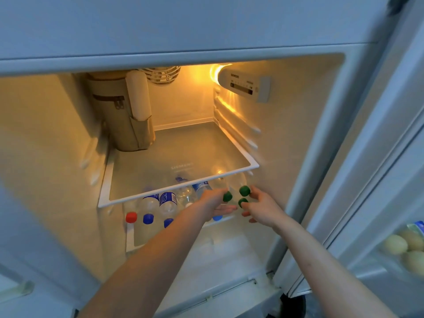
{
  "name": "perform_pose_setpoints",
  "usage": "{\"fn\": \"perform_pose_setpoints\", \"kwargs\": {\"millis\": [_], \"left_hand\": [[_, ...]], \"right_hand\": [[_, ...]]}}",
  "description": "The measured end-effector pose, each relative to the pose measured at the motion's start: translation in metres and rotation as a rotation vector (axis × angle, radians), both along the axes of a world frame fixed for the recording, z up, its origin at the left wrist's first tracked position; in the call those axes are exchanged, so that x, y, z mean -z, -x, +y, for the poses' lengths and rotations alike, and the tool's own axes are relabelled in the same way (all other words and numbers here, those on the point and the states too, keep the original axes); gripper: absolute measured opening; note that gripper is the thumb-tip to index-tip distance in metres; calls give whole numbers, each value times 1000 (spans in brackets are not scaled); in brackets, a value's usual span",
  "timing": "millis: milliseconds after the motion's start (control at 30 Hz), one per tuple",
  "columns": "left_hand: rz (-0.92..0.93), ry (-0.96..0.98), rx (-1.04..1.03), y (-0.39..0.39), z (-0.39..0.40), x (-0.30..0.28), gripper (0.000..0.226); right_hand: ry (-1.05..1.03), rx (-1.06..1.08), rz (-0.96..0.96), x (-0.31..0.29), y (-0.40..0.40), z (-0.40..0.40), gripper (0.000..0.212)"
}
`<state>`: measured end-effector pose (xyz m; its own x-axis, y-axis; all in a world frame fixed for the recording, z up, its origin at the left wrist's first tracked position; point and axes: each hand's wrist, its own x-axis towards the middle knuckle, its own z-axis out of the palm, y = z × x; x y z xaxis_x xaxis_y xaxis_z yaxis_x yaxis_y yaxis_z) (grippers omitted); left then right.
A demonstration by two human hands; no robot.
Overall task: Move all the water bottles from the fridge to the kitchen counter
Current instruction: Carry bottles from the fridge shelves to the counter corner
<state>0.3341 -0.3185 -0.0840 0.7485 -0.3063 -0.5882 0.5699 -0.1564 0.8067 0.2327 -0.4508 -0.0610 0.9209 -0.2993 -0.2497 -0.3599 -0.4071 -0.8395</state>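
Observation:
Several clear water bottles lie on their sides on the fridge's second shelf, under a glass shelf. Their caps face me: one red cap, blue caps, and three green caps at the right. My left hand reaches in beside a green-capped bottle, its fingers along the bottle's underside. My right hand touches the lowest green-capped bottle with its fingertips. Whether either hand grips a bottle is unclear.
A tan zippered bag stands upright at the back left of the glass shelf. The control panel and lamp sit at the upper right. The open door at the right holds eggs in a rack.

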Motion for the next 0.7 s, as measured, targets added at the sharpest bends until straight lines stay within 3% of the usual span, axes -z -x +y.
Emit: {"fn": "perform_pose_setpoints", "kwargs": {"millis": [200,500,700], "left_hand": [[-11,85,-117,-4,-7,10,42],[-17,118,-201,-19,29,-7,19],[-64,35,-143,7,64,8,25]], "right_hand": [[-65,30,-19,10,-6,-4,47],[-153,112,24,17,-21,2,20],[-196,194,26,26,-43,9,49]]}}
